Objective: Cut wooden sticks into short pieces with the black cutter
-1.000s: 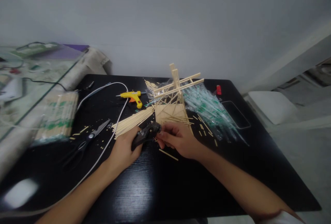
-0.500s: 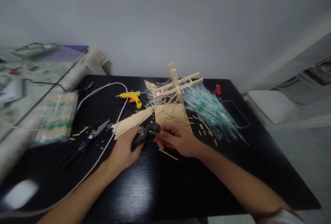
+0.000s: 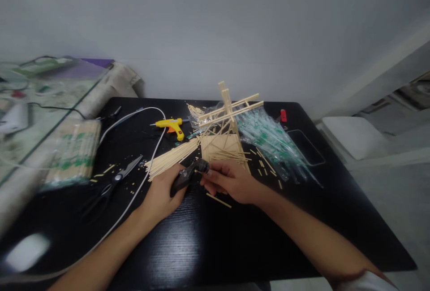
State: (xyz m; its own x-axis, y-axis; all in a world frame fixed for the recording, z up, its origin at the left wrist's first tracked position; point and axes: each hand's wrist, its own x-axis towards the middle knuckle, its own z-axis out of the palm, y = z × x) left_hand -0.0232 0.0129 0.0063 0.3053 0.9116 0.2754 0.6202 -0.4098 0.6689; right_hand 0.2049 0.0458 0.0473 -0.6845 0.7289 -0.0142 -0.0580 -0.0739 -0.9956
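My left hand (image 3: 165, 192) is wrapped around the dark handles of a pair of pliers (image 3: 183, 179), whose head points up and right. Close against the jaws, my right hand (image 3: 230, 181) has its thumb and fingers pinched together. A small pale tip of a wooden stick shows by the jaws; the rest is hidden by the fingers. Just beyond the hands stands a windmill-like model (image 3: 231, 118) of glued sticks with crossed arms. Loose wooden sticks (image 3: 174, 158) lie fanned out left of it, and one short stick (image 3: 219, 200) lies below my right hand.
A yellow glue gun (image 3: 170, 126) lies behind the sticks, with a white cable (image 3: 134, 208) curving along the left. Scissors (image 3: 117, 177) and a bag of sticks (image 3: 74, 152) are at left. Plastic wrappers (image 3: 268, 134), a phone-like dark slab (image 3: 306, 147) and a red object (image 3: 283, 115) are at right.
Almost nothing differs. Both hands and the pliers keep the same place and hold; the view shifts very slightly.
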